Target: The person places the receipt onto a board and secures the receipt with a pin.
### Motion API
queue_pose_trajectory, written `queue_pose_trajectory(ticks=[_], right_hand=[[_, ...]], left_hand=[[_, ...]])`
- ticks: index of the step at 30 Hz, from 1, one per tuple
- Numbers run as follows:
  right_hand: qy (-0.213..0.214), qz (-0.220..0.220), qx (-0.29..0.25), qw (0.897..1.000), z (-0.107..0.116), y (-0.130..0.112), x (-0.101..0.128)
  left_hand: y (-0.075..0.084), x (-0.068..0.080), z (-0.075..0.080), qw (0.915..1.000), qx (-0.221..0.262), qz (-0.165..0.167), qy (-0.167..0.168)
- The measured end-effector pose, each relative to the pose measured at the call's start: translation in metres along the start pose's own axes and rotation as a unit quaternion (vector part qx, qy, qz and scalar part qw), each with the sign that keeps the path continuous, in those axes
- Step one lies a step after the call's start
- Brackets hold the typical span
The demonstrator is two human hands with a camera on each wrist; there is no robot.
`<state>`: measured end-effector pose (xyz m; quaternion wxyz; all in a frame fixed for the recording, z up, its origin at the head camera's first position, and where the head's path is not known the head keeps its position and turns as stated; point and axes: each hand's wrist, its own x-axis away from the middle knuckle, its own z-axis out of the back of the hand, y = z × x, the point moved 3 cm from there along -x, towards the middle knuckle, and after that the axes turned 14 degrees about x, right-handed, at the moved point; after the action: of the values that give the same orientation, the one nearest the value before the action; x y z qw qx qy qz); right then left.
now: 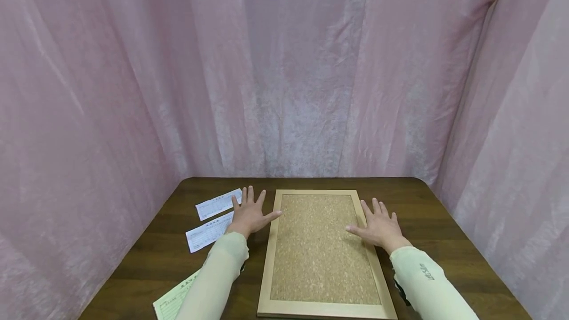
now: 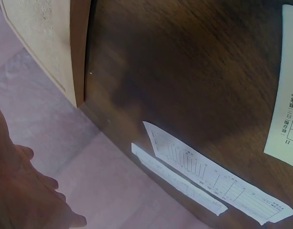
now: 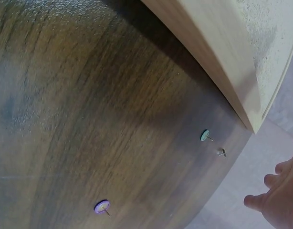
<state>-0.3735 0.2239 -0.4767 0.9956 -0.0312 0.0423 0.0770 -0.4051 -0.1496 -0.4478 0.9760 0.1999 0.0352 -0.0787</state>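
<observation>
A cork board point(image 1: 320, 251) in a pale wooden frame lies flat on the dark wooden table point(image 1: 444, 231). My left hand point(image 1: 249, 214) is spread palm down just left of the board, its thumb reaching the frame's left edge. My right hand point(image 1: 378, 226) is spread palm down over the frame's right edge, thumb over the cork. Neither hand holds anything. The left wrist view shows the board's corner point(image 2: 46, 43) and my fingers point(image 2: 27, 191) at the lower left. In the right wrist view my fingertips point(image 3: 275, 191) show beside the frame point(image 3: 223, 47).
Two white printed slips point(image 1: 218, 204) point(image 1: 209, 231) lie left of my left hand, and a green form point(image 1: 175, 302) sits near the front edge. Three pushpins lie on the table right of the board: teal point(image 3: 205, 135), clear point(image 3: 222, 152), purple point(image 3: 102, 206). Pink curtains point(image 1: 284, 88) surround the table.
</observation>
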Motion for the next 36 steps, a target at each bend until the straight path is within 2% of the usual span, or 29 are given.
queue_pose_trajectory(ticks=[7,12,19,36], right_hand=[[0.004,0.004,-0.021,1.0,-0.006,-0.003,0.003],[0.009,0.01,-0.037,0.999,-0.01,-0.007,0.002],[-0.007,-0.007,-0.102,0.995,-0.008,-0.009,-0.001],[-0.013,-0.031,-0.172,0.985,-0.019,-0.013,0.001]], left_hand=[[-0.004,0.002,-0.002,1.0,0.006,0.0,-0.001],[-0.004,0.005,0.003,0.9999,0.009,-0.005,0.003],[-0.003,0.002,0.01,0.9999,0.008,-0.014,0.001],[-0.015,-0.001,0.016,0.9994,0.031,-0.011,0.004]])
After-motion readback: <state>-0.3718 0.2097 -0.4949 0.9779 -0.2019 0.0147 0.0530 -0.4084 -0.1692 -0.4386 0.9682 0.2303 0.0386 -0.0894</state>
